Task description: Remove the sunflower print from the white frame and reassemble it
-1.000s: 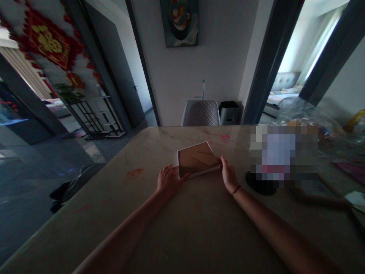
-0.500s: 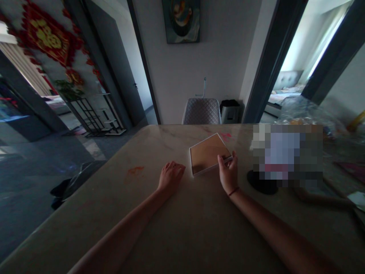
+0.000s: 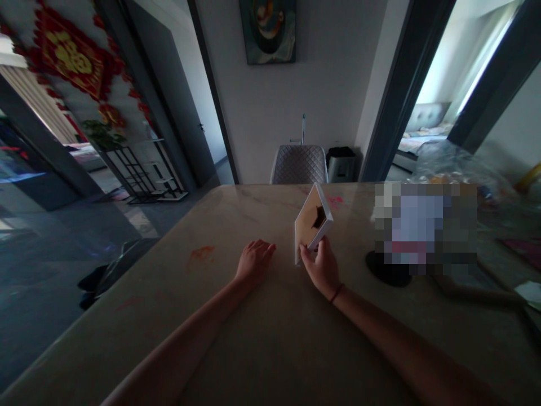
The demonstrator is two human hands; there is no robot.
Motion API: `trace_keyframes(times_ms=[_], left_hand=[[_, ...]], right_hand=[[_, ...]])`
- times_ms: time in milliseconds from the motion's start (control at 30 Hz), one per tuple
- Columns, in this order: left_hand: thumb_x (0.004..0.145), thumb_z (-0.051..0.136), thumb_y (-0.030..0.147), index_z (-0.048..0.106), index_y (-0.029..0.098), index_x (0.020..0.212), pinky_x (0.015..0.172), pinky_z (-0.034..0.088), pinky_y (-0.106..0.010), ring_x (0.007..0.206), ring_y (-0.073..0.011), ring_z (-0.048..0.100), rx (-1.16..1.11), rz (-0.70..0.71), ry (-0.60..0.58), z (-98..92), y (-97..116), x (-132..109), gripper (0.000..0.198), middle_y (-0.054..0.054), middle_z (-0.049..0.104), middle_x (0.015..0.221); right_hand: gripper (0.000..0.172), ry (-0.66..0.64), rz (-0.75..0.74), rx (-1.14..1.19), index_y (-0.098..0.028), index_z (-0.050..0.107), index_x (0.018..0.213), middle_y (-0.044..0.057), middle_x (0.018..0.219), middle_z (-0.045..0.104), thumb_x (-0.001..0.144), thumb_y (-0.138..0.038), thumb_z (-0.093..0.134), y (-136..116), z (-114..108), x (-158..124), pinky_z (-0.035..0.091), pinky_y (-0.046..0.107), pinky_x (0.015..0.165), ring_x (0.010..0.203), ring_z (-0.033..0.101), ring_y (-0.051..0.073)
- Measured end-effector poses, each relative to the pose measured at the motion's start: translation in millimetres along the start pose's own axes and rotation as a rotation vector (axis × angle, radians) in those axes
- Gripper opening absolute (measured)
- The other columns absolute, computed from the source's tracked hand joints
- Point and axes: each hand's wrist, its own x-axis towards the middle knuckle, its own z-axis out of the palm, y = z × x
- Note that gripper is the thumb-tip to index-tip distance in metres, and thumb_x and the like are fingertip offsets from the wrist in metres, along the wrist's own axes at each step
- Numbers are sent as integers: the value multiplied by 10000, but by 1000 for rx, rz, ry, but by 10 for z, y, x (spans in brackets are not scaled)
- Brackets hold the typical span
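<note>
A flat square panel with a white rim and a brown glossy face (image 3: pixel 310 223) stands tilted up on one edge on the beige marble table (image 3: pixel 262 338). My right hand (image 3: pixel 322 268) grips its near lower edge, fingers pinched round the rim. My left hand (image 3: pixel 253 261) rests on the table just left of the panel, fingers loosely curled, holding nothing and not touching the panel.
A black round base (image 3: pixel 386 269) stands right of my right hand under a blurred-out patch. Clutter and plastic wrap (image 3: pixel 456 163) fill the table's right side. A quilted chair (image 3: pixel 299 164) and a small bin (image 3: pixel 341 163) stand beyond the far edge. Orange smears (image 3: pixel 200 252) mark the tabletop.
The panel lay flat with both hands at its sides. My left hand let go; my right hand shifted it rightward and tipped it up onto its edge.
</note>
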Motion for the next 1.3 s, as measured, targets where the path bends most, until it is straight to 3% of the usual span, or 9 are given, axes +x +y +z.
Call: trace_keyframes(times_ms=[167,333,467,600,767,967,1067,1167,1300], left_hand=[[910,260,390,641,202,849,843,391,-307,853,-163,559,-25,6,-10,-8,15,0,429,-33,639,882],[882,281,444,652,192,834,818,392,-322,836,-184,554,-164,-38,-3,6,1,7,451,-50,638,855],[843,220,569,653,157,907,710,420,-307,717,-182,563,-570,-142,-57,44,-68,14,601,-56,634,741],[772,225,683,663,115,883,615,430,-297,602,-176,562,-995,-301,-128,10,-83,18,725,-69,643,664],[722,345,696,644,104,955,718,462,-363,780,-261,626,-1423,-423,-182,-58,-48,22,703,-112,688,841],[636,631,453,645,95,932,771,464,-363,859,-287,626,-1287,-501,24,13,-140,60,464,-85,702,844],[632,637,419,629,119,985,731,481,-350,841,-273,635,-1261,-469,28,28,-146,68,463,-66,704,847],[644,631,398,590,124,1058,707,490,-337,816,-254,642,-1280,-453,4,29,-134,63,498,-66,703,835],[659,624,377,564,146,1091,688,493,-316,803,-232,642,-1295,-440,4,50,-139,57,493,-58,696,850]], right_hand=[[444,-120,88,-219,-65,512,1057,155,745,649,859,-420,334,-48,24,-40,431,298,558,650,616,229],[443,-188,-62,-274,-80,407,1242,115,816,669,870,-308,327,-31,-66,5,423,251,543,624,617,175],[439,-312,-209,-323,-140,377,1287,113,1049,625,877,-284,315,-42,-170,43,450,267,607,745,624,181],[423,-454,-263,-429,-171,398,1276,110,1097,592,878,-299,330,-108,-218,70,453,280,613,772,610,188],[448,-579,-330,-506,-161,425,1260,129,1084,565,866,-367,380,-145,-202,61,450,314,675,844,574,218],[504,-475,-291,-458,-186,537,1146,123,1016,555,830,-535,357,-75,-217,83,418,358,764,920,520,243],[524,-369,-217,-452,-171,563,1092,138,1013,552,822,-562,341,1,-192,108,389,391,814,953,504,261],[597,-241,-96,-397,-129,459,1206,176,1131,514,807,-564,370,129,-108,106,365,423,860,1031,478,287],[664,-234,-11,-123,-106,364,1270,173,1141,531,770,-535,444,345,12,116,375,425,883,1058,489,279]])
